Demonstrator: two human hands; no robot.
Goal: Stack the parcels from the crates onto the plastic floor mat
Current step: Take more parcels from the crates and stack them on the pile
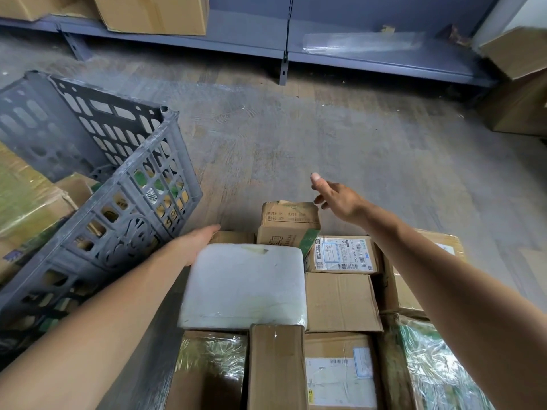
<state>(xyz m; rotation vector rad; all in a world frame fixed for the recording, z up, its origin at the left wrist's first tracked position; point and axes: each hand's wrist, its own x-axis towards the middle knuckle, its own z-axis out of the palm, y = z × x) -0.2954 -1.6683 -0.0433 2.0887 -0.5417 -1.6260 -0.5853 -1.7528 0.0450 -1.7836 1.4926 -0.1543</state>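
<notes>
1. While the left hand lies flat on the far-left corner of the white parcel, its fingers reach past that corner onto a brown carton behind; palm down, fingers together, nothing gripped.
2. Right hand is in the air above the far edge of the parcel stack, fingers spread loose, thumb up, empty. It's just beside the small upright carton, not touching as far as I can tell.
3. White parcel: soft, padded-looking, rounded corners, tape patch near its far edge. Sits on top of the stack, approx centre-left.
4. Stack fills the near-right floor area: brown cartons packed side by side, one w/ a white shipping label + barcode, some wrapped in shiny film at the near corners.
5. Grey plastic crate on the left, tilted, cartons visible through its slotted walls.
6. Floor mat beyond the stack is clear film over wood-pattern flooring; grey shelving along the far edge.
</notes>
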